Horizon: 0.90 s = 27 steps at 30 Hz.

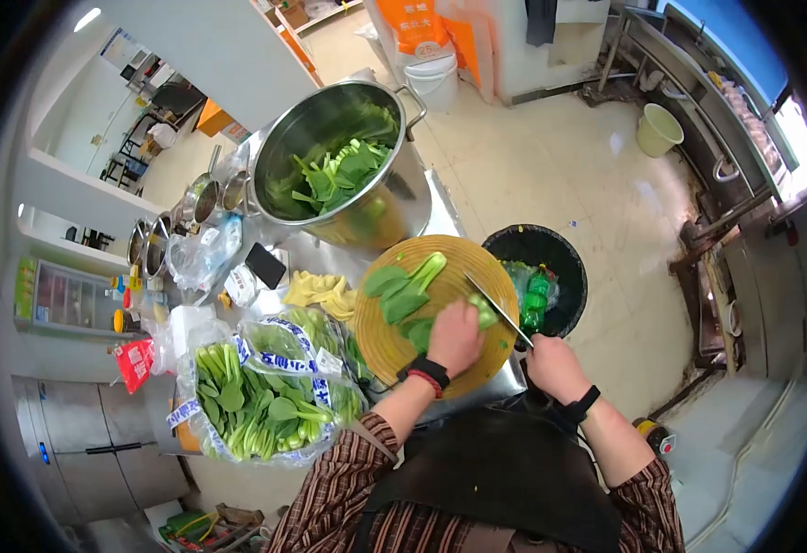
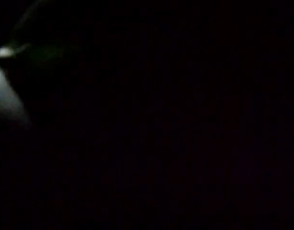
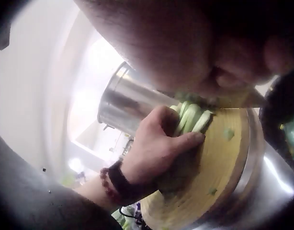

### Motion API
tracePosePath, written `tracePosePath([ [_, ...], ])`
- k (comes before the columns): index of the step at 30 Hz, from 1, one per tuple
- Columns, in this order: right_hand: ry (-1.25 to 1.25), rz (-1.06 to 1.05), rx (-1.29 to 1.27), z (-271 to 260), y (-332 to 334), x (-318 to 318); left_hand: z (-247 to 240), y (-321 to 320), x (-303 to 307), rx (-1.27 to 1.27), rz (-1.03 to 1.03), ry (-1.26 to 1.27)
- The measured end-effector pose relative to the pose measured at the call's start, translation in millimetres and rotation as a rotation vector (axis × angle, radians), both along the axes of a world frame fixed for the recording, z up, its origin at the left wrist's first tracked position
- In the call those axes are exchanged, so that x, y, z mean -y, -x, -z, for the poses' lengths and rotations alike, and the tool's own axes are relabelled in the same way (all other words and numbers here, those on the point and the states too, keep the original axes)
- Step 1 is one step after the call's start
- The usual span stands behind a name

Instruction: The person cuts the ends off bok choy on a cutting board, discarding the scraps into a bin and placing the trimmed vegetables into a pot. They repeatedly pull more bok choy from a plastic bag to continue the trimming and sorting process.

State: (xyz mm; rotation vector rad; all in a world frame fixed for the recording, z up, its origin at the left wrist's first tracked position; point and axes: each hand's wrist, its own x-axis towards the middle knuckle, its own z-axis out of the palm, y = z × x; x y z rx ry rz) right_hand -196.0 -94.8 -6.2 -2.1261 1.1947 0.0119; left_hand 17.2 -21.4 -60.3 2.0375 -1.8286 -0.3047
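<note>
Pale-stemmed green bok choy (image 3: 189,120): likely light, crisp, slippery; best held mid-stalk. Left hand (image 1: 455,336) grips it; right hand (image 1: 555,369), long steel knife (image 1: 501,312).

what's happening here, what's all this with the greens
A person is cutting up leafy greens on a round board. The left hand holds a bunch of stems against the board, and the right hand grips a knife with its blade close beside them. Another green plant lies on the board. Beyond it, a big metal pot already holds some greens, while more wait in a plastic bag to the left.
</note>
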Motion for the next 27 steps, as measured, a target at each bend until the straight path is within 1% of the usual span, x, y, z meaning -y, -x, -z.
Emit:
tracePosePath([
  [1,0.005,-0.015,-0.026,-4,2,-2,0,9,-1,-0.008,0.000,0.076],
  [3,-0.003,-0.030,-0.109,-16,5,-2,-2,15,2,-0.004,-0.033,0.096],
  [5,0.002,-0.016,-0.131,-13,3,-5,-4,17,-1,-0.003,-0.060,0.110],
  [7,0.020,0.002,-0.148,-11,1,0,-19,6,2,-0.035,-0.031,0.212],
  [8,0.015,0.014,-0.136,-9,0,1,-23,-5,8,-0.036,-0.030,0.216],
  [10,0.000,0.028,-0.128,-4,1,-2,-32,-38,21,-0.310,-0.239,0.085],
  [11,-0.010,0.022,-0.104,-1,2,-1,-32,-60,31,-0.110,-0.239,0.112],
  [12,-0.016,0.016,-0.080,0,2,0,-26,-79,38,0.091,-0.237,0.142],
  [13,-0.032,0.017,-0.102,-5,1,1,-16,-88,39,0.088,-0.236,0.146],
  [14,-0.025,0.017,-0.103,-7,0,0,-8,-96,40,0.131,-0.166,0.092],
  [15,-0.024,0.018,-0.122,-7,-1,1,-13,-98,45,0.176,-0.092,0.041],
  [16,-0.027,0.025,-0.142,-7,-1,1,-16,-97,47,0.176,-0.082,0.047],
  [18,-0.042,0.041,-0.139,-5,-1,2,-28,-86,42,-0.016,-0.053,-0.031],
  [19,-0.056,0.056,-0.108,-6,-2,0,-42,-76,41,-0.041,0.024,-0.043],
  [20,-0.072,0.065,-0.080,-7,-2,-3,-37,-68,38,-0.047,0.026,-0.052],
  [22,-0.100,0.090,-0.051,-6,-3,-1,-21,-58,37,-0.032,-0.014,-0.207],
  [23,-0.102,0.091,-0.068,-3,-2,1,-3,-56,29,-0.047,-0.004,-0.080],
  [24,-0.104,0.097,-0.084,-1,-1,3,-5,-54,26,-0.044,0.001,-0.072],
  [26,-0.112,0.110,-0.092,-1,-1,1,-7,-54,19,-0.120,-0.013,0.071],
  [27,-0.113,0.106,-0.068,-1,-1,-1,-7,-55,18,-0.107,0.010,0.054],
])
